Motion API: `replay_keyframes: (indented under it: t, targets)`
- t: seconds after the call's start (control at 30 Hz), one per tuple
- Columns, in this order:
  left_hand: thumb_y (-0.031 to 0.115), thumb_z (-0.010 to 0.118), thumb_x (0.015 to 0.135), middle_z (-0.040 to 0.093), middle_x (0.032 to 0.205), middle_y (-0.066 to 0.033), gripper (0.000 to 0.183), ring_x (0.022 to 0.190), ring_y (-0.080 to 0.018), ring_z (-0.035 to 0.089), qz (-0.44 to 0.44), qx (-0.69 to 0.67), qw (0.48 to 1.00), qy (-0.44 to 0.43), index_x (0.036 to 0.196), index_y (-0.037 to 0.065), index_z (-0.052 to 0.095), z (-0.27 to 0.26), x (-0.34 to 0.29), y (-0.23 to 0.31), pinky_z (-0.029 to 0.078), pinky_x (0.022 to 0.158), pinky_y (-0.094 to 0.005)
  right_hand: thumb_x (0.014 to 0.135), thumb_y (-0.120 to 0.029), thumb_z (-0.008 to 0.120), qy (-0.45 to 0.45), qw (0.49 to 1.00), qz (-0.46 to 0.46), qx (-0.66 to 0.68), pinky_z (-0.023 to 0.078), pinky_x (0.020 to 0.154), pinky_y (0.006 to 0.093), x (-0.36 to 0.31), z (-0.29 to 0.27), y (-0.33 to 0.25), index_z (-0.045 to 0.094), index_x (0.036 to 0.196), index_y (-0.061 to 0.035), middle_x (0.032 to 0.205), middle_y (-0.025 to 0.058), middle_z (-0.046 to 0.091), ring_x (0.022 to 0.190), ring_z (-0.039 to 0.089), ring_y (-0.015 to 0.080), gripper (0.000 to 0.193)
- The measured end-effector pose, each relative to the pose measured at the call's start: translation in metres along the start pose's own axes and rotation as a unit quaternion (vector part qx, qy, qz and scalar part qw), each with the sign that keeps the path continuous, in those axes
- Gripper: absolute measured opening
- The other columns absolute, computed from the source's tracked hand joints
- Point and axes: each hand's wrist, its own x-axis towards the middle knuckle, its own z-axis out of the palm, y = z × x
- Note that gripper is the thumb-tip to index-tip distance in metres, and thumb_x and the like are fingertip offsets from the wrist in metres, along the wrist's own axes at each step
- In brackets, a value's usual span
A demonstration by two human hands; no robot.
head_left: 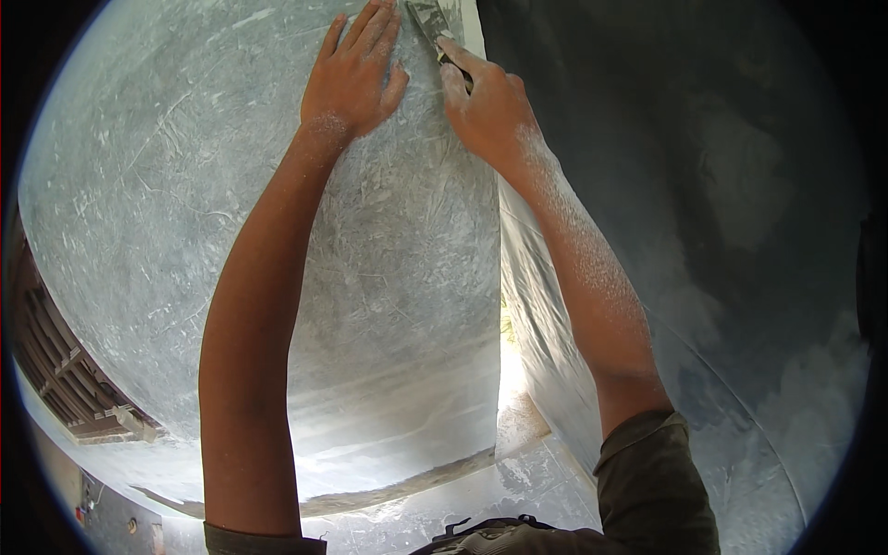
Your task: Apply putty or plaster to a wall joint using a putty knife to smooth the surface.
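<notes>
Scraper is sitting near the upper right edge of the grey surface, its blade pointing toward the upper left; whether the blade is touching cannot be told. The right hand is gripping its dark handle, fingers wrapping round and one finger extending along it. Just left of the blade, the left hand is lying open against the surface, fingers pointing toward its top edge and thumb standing apart, holding nothing. White dust is coating the right forearm and speckling the left wrist. Dark sleeves are covering both upper arms. Beyond the surface's right edge, a creased pale sheet is hanging beside a bright gap, and a dark sheet is filling the far right. Brown slats are showing past the surface's lower left edge.
</notes>
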Motion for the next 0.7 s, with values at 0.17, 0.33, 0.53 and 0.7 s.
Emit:
replay_keyframes:
  t: [0.17, 0.33, 0.53, 0.7]
  targets:
    - [0.025, 0.054, 0.089, 0.036, 0.158, -0.0196, 0.067, 0.150, -0.0303, 0.027, -0.013, 0.014, 1.000, -0.019, 0.147, -0.007, 0.041, -0.001, -0.003, -0.002, 0.017, 0.124, -0.0453, 0.100, -0.024, 0.054, -0.035, 0.998, 0.045, 0.024, 0.054, 0.090, 0.0416, -0.017, 0.004, -0.006, 0.061, 0.136, -0.0108, 0.113, 0.0272, 0.068, 0.106, 0.065, 0.0439, 0.040]
    - [0.026, 0.054, 0.089, 0.036, 0.158, -0.0192, 0.067, 0.150, -0.0298, 0.027, -0.009, 0.025, 0.999, -0.020, 0.146, -0.007, 0.043, -0.004, 0.000, 0.002, 0.017, 0.124, -0.0451, 0.100, -0.025, 0.054, -0.002, 0.999, 0.039, 0.008, 0.053, 0.092, 0.0402, -0.005, 0.006, -0.009, 0.061, 0.137, -0.0122, 0.116, 0.0265, 0.068, 0.108, 0.066, 0.0429, 0.040]
    - [0.027, 0.054, 0.089, 0.036, 0.158, -0.0193, 0.066, 0.151, -0.0296, 0.026, -0.005, 0.013, 1.000, -0.001, 0.145, -0.008, 0.044, 0.003, -0.001, -0.003, 0.016, 0.125, -0.0454, 0.100, -0.024, 0.053, 0.004, 0.999, 0.046, 0.000, 0.052, 0.093, 0.0409, -0.004, 0.009, -0.010, 0.059, 0.139, -0.0130, 0.117, 0.0266, 0.067, 0.110, 0.065, 0.0433, 0.041]
    - [0.027, 0.055, 0.088, 0.036, 0.158, -0.0192, 0.066, 0.151, -0.0294, 0.026, -0.004, 0.020, 1.000, -0.019, 0.144, -0.008, 0.045, -0.006, -0.002, 0.004, 0.016, 0.124, -0.0456, 0.100, -0.025, 0.053, -0.012, 0.998, 0.058, 0.007, 0.052, 0.094, 0.0419, -0.028, 0.011, -0.008, 0.059, 0.140, -0.0135, 0.119, 0.0260, 0.067, 0.111, 0.064, 0.0435, 0.041]
